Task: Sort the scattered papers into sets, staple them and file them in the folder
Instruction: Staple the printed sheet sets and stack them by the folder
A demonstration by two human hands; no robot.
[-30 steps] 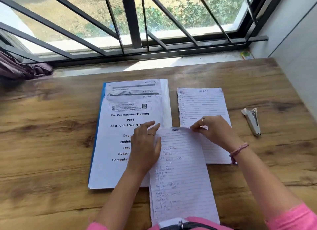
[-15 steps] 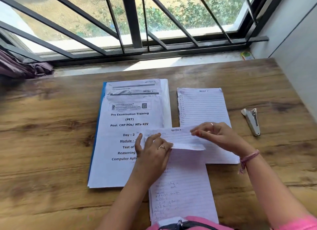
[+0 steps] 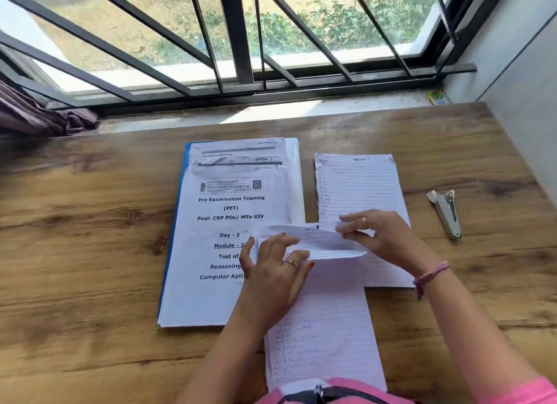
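Note:
A lined handwritten paper set (image 3: 325,328) lies at the near middle of the table, its top sheet folded back toward me. My left hand (image 3: 275,271) holds the folded sheet's left part with curled fingers. My right hand (image 3: 378,237) pinches the sheet's top right corner. A second lined sheet (image 3: 358,186) marked "Section 1" lies beyond, partly under my right hand. To the left, a printed stack headed "Pre Examination Training" (image 3: 229,210) rests on a blue folder (image 3: 180,198). A metal stapler (image 3: 446,212) lies at the right.
The wooden table (image 3: 90,253) meets a windowsill with dark bars at the back. A grey wall stands at the right. A small yellow-green packet (image 3: 437,97) sits on the sill's right end. Purple cloth (image 3: 39,114) bunches at the far left.
The top of the near lined sheet has been lifted and folded back toward me. Both hands moved with it, the left from lying flat to gripping the fold.

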